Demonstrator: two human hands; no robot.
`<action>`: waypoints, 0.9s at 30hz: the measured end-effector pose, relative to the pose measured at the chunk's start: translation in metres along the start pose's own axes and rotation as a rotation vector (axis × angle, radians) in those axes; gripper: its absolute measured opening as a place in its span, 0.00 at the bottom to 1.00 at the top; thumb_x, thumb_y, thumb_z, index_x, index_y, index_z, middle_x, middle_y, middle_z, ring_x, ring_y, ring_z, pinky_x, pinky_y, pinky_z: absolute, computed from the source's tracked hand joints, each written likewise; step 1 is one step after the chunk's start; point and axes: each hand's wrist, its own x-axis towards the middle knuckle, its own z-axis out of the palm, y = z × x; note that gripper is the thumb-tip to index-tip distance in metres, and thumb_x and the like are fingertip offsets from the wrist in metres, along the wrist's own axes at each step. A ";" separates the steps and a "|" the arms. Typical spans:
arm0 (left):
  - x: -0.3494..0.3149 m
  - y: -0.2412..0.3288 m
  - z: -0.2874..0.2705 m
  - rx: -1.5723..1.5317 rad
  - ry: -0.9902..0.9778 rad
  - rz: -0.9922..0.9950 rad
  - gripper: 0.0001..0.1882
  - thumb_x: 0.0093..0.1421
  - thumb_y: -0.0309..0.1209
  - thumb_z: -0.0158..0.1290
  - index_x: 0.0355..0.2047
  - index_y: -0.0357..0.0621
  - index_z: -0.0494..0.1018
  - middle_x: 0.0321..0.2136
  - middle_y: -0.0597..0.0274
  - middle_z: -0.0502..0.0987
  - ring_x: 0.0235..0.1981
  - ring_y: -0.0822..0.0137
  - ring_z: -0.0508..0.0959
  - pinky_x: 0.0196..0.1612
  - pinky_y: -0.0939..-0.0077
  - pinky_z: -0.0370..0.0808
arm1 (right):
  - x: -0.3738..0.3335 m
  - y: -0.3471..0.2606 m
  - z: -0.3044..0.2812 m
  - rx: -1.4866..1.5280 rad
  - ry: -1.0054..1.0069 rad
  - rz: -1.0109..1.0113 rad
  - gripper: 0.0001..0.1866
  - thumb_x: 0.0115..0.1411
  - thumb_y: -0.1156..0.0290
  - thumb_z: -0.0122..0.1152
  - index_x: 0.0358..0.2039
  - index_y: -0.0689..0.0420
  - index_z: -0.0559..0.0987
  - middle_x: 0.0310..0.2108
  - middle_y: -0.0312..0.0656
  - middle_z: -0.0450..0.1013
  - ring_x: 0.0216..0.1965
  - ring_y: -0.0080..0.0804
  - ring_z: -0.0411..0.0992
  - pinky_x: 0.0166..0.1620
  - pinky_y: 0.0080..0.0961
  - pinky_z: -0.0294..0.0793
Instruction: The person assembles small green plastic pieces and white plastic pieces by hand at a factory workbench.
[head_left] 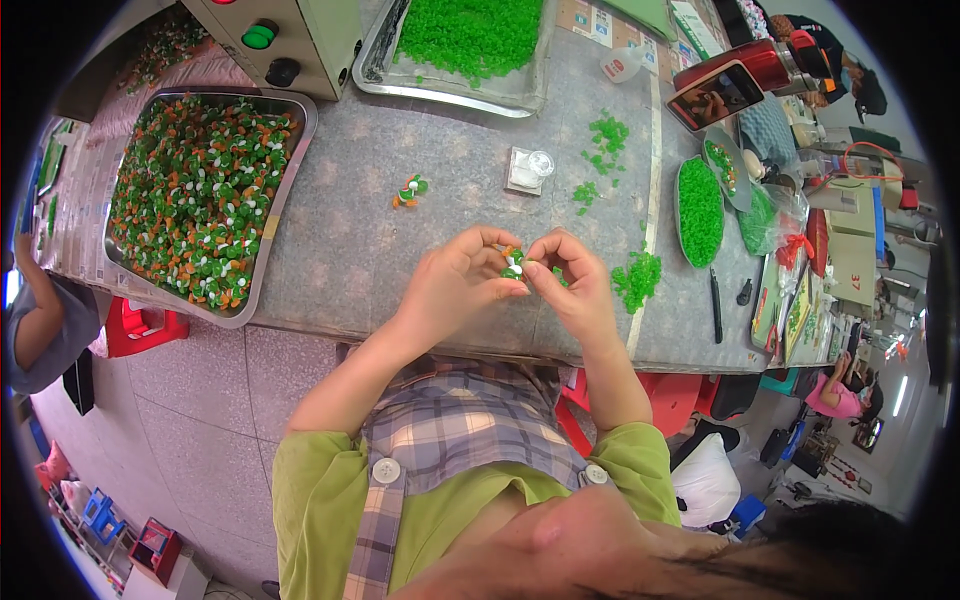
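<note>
Two hands [447,282] at one small figurine [513,266]

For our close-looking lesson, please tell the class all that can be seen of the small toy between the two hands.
The toy is small and rounded, green and white with a little orange, and looks like glossy plastic. The fingertips of the left hand and right hand hold it above the table, near the front edge. Fingers partly cover it, so its full shape and exact pose cannot be told.
</note>
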 end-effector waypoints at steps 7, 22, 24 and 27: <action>-0.002 -0.001 0.004 0.349 0.093 0.167 0.20 0.45 0.28 0.59 0.39 0.41 0.67 0.26 0.63 0.74 0.28 0.75 0.75 0.31 0.83 0.72 | 0.000 -0.008 -0.002 -0.024 0.015 0.079 0.04 0.47 0.76 0.56 0.23 0.62 0.72 0.21 0.32 0.67 0.21 0.15 0.61 0.26 0.13 0.61; -0.001 -0.002 0.008 0.362 0.087 0.166 0.20 0.46 0.28 0.58 0.40 0.42 0.66 0.24 0.64 0.73 0.26 0.74 0.74 0.30 0.82 0.72 | 0.004 -0.028 -0.008 -0.268 -0.046 0.157 0.05 0.45 0.76 0.57 0.21 0.62 0.70 0.17 0.30 0.65 0.19 0.14 0.59 0.23 0.12 0.59; -0.001 -0.002 0.008 0.329 0.067 0.157 0.20 0.46 0.27 0.58 0.40 0.42 0.66 0.23 0.66 0.72 0.25 0.77 0.73 0.30 0.84 0.71 | 0.005 -0.026 -0.010 -0.374 -0.080 0.097 0.06 0.45 0.73 0.57 0.23 0.61 0.71 0.19 0.34 0.65 0.17 0.17 0.61 0.21 0.16 0.61; 0.000 -0.001 0.007 0.226 0.015 0.078 0.19 0.46 0.27 0.58 0.39 0.40 0.66 0.23 0.67 0.71 0.25 0.79 0.71 0.29 0.86 0.70 | 0.005 -0.032 -0.012 -0.378 -0.106 0.122 0.06 0.44 0.73 0.58 0.23 0.60 0.71 0.17 0.34 0.64 0.16 0.18 0.60 0.20 0.17 0.60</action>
